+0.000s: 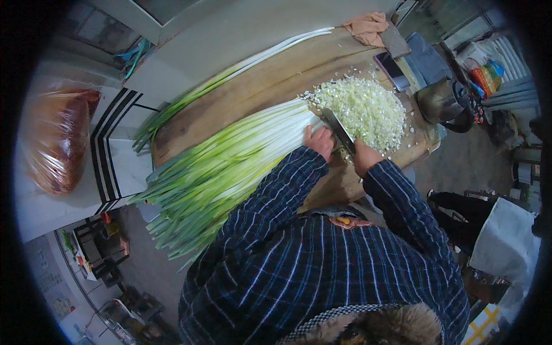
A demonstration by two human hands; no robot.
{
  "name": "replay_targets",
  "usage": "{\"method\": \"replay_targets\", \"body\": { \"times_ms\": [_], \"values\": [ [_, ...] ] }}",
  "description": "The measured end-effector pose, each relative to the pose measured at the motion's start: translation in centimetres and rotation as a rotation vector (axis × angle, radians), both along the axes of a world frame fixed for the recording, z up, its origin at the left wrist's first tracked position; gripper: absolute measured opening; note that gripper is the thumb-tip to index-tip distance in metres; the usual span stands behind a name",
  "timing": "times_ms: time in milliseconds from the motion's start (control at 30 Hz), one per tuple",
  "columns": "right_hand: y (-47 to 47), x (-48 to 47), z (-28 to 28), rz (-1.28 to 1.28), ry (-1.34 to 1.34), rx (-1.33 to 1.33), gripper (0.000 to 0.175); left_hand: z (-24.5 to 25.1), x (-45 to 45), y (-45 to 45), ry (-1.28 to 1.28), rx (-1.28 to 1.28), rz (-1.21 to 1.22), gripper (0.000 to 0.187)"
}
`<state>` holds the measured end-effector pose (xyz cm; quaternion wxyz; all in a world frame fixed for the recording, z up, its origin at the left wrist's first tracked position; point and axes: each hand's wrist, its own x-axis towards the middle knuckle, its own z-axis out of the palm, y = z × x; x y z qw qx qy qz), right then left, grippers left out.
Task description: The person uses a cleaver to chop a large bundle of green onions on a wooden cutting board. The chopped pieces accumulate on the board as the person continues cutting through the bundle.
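A thick bundle of green onions [241,146] lies across a wooden cutting board [258,88], its leafy green ends hanging over the near left edge. My left hand [320,142] presses down on the white ends of the bundle, close beside the blade. In my right hand [366,158] is a kitchen knife [338,129], its handle hidden in my grip and its blade lying along the cut ends. To the right of the blade spreads a wide heap of chopped green onion [364,108]. Small bits are scattered around it.
A few more green onions [241,67] lie along the board's far side. At the right end are a cloth [368,29], a smartphone [391,71] and a dark metal kettle [442,99]. On the left, a filled plastic bag [60,142] rests on a white surface. A person's dark-clothed legs [461,211] show at right.
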<state>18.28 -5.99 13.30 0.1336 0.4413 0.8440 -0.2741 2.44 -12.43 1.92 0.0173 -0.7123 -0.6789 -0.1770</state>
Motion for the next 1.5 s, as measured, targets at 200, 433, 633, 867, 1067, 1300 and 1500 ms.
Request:
{"method": "replay_targets", "body": {
  "times_ms": [200, 433, 633, 867, 1067, 1300, 1500],
  "values": [
    [-0.1, 0.1, -0.4, 0.038, -0.076, -0.006, 0.021, -0.9, 0.3, -0.4, 0.018, -0.018, -0.011, 0.036],
    [0.8, -0.6, -0.6, 0.032, -0.058, -0.022, 0.018, 0.3, -0.3, -0.4, -0.008, -0.042, -0.051, 0.036],
    [0.0, -1.4, 0.4, 0.002, -0.124, -0.04, 0.023, -0.7, 0.1, -0.5, -0.033, -0.004, -0.034, 0.036],
    [1.1, -2.0, -0.6, 0.028, -0.05, -0.024, 0.024, -1.2, -0.5, -0.3, 0.04, 0.208, -0.058, 0.034],
    [0.3, -1.6, -0.9, 0.015, -0.065, -0.066, 0.024, -0.8, -0.2, -0.7, -0.066, 0.035, -0.063, 0.031],
    [0.7, -2.7, -0.3, -0.006, -0.023, -0.06, 0.023, -1.9, -0.6, -0.5, 0.015, 0.155, -0.062, 0.028],
    [0.3, -1.6, -0.4, 0.006, -0.063, -0.044, 0.028, -1.8, -0.4, -0.6, -0.032, 0.137, -0.058, 0.032]
  ]
}}
